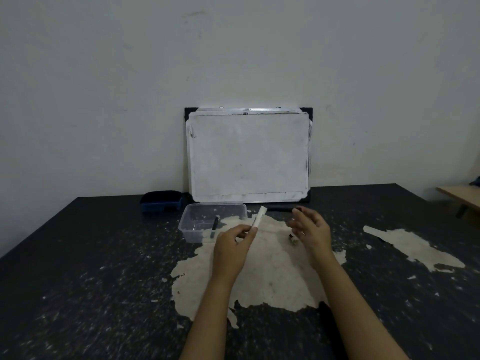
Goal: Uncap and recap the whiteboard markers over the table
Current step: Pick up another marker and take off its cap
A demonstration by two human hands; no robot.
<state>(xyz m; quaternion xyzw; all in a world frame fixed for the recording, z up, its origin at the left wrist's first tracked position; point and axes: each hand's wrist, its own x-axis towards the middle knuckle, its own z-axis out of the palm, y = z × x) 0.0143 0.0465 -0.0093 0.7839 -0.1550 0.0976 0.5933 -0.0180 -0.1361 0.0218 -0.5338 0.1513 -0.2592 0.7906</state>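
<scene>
Nearest the viewer, a white marker (258, 218) is pinched in the left hand (232, 247), tip tilted up and away; the right hand (310, 230) is held spread, something dark at its fingertips, perhaps the cap. Recapping is best done coaxially. Beyond, a tub (235, 207) with another marker (214, 225), then the whiteboard (248, 155), bound the open table (104, 268).

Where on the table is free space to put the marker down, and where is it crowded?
Free: the table left of the left hand, and the near-right stretch beside the right hand. Crowded: the back centre, with the clear container, blue eraser, whiteboard, and a small object lying under the right hand.
</scene>
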